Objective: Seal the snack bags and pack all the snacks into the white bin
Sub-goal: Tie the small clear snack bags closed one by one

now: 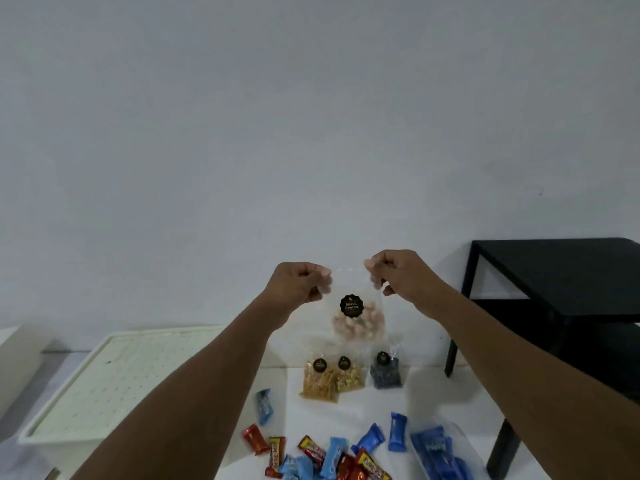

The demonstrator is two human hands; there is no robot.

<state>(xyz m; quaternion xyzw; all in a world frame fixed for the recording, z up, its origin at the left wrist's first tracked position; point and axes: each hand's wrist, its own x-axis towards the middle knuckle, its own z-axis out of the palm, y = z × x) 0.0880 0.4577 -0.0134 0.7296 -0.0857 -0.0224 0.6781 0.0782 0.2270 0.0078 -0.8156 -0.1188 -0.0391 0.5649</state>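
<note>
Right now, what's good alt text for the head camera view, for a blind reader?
A left hand and right hand pinch the top corners of a clear biscuit bag, held up before a white wall. Below are three more snack bags and scattered candies, a white bin at left, a black table at right.

Four clear plastic snack bags with round black labels: pale biscuit bag (358, 323), orange stick bag (318, 381), yellow nut bag (349, 375), dark snack bag (386, 372). One white perforated plastic bin (114, 382). One black side table (561, 271). The blue and red wrapped sweets (397, 432) overlap too much to count.
</note>
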